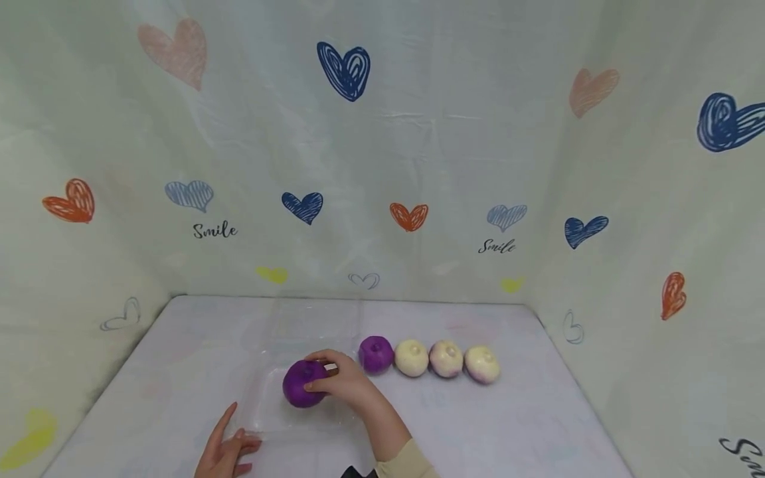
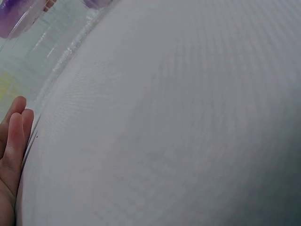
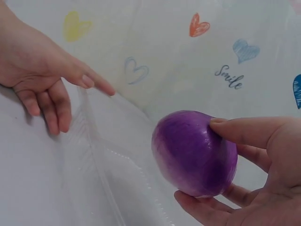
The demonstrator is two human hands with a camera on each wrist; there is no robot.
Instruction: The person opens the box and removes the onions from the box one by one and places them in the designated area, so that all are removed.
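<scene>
My right hand (image 1: 345, 380) holds a purple turnip (image 1: 295, 386) over the clear plastic box (image 1: 281, 435), thumb on one side and fingers on the other. In the right wrist view, the turnip (image 3: 193, 155) fades to white on one side. At the box's front left corner is my left hand (image 1: 224, 455), index finger stretched out along the side and the other fingers loosely bent. The left wrist view catches only part of that hand (image 2: 13, 146) beside the box wall (image 2: 61, 61). The box's lid (image 1: 313, 320) lies folded back, away from me.
Right of the box, another purple turnip (image 1: 376, 354) begins a row on the white table (image 1: 478, 431). Three whitish turnips follow: one (image 1: 411, 358), a second (image 1: 446, 359) and a third (image 1: 482, 365). A cloth (image 1: 454, 153) printed with hearts hangs around the table.
</scene>
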